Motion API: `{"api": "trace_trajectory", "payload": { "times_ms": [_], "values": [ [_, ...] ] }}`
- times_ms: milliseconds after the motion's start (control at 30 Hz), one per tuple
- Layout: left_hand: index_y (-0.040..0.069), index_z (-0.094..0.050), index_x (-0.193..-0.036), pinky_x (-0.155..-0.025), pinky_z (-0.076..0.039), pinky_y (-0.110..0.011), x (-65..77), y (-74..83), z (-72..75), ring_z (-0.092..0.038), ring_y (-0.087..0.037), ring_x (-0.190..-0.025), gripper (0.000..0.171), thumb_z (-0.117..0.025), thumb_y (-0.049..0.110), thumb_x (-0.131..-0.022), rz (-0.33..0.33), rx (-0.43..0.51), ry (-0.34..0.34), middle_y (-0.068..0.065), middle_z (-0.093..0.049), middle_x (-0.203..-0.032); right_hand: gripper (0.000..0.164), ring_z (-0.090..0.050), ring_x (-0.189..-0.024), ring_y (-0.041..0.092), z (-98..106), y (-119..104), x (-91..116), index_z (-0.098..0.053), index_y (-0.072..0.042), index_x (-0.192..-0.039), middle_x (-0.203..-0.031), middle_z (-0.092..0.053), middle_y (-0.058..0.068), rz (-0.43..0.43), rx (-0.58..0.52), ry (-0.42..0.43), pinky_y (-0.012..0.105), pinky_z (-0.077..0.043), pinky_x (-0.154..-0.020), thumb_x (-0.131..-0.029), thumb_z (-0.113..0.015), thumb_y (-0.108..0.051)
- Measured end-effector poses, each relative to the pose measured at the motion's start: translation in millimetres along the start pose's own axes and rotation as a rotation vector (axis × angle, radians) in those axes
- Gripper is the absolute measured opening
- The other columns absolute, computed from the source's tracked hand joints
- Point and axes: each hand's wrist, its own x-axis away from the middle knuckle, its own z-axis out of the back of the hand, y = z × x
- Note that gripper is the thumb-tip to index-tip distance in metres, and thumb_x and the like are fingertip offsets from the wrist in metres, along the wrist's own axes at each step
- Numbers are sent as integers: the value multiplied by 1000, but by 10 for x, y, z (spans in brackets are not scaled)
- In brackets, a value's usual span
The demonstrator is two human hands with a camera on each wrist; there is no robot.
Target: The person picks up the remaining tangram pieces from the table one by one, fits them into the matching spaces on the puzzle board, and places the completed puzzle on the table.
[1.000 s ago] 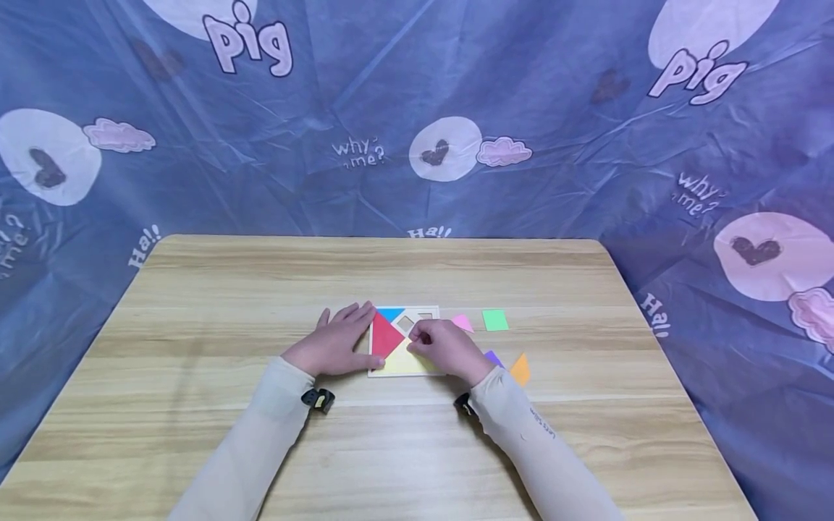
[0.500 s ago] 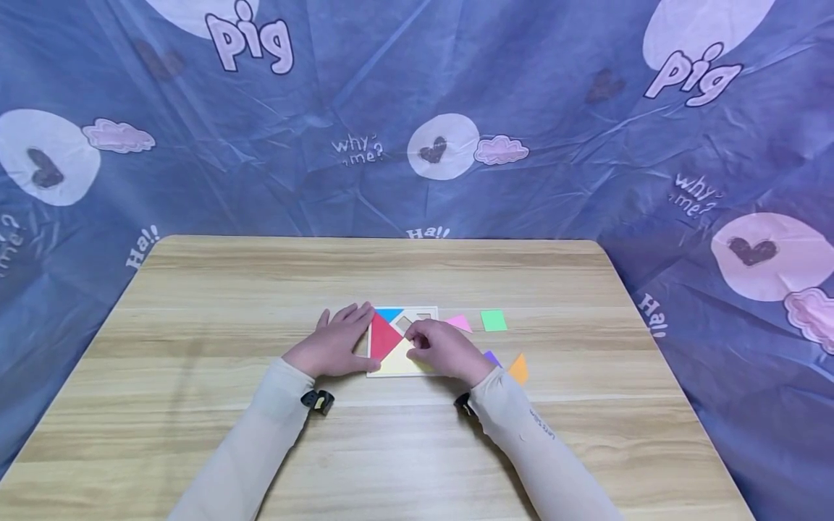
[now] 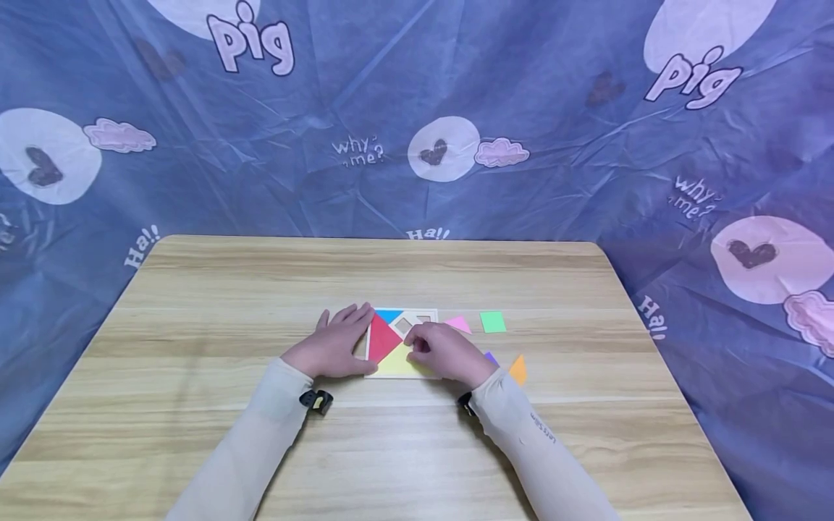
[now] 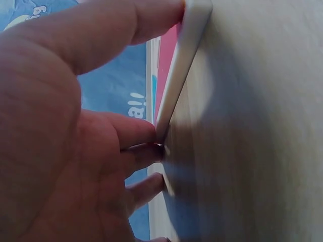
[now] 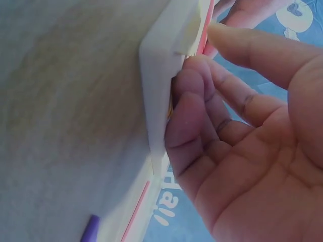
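Note:
A white-framed tangram board (image 3: 404,377) lies on the table with a red triangle (image 3: 383,339), a blue triangle (image 3: 388,315) and a yellow triangle (image 3: 394,362) in it. Bare recesses show at its upper right. My left hand (image 3: 335,346) rests along the board's left side, fingers extended; its thumb touches the lower left corner and its fingertips meet the side edge. My right hand (image 3: 449,352) is over the board's right part, fingers loosely bent near the yellow triangle. In the right wrist view its thumb (image 5: 252,48) stands apart from the index finger, with nothing visible held.
Right of the board lie a pink piece (image 3: 459,324), a green square (image 3: 492,322), a purple piece (image 3: 491,358) partly behind the right wrist, and an orange piece (image 3: 517,370). A blue printed cloth (image 3: 365,195) hangs behind the wooden table (image 3: 260,268).
My right thumb and index finger have parted slightly above the yellow triangle. My left hand has stayed at the board's edge; the pieces have not visibly moved.

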Motion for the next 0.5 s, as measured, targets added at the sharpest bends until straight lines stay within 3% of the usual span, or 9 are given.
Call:
{"api": "trace_trajectory", "payload": {
  "times_ms": [300, 500],
  "values": [
    [13, -12, -153, -113, 2, -58, -3, -103, 19, -3, -23, -146, 106, -69, 50, -72, -29, 7, -45, 0, -8, -160, 11, -54, -72, 7, 35, 11, -19, -73, -13, -96, -80, -63, -11, -4, -48, 10, 23, -48, -69, -91, -63, -15],
    [13, -10, -153, -114, 4, -57, -3, -124, 65, 0, -23, -146, 109, -73, 52, -73, -44, 38, -80, 0, -5, -160, 15, -60, -82, 8, 50, 21, -17, -74, -13, -97, -91, -69, -6, 24, -39, 12, 26, -51, -78, -92, -60, -11]
  ]
}}
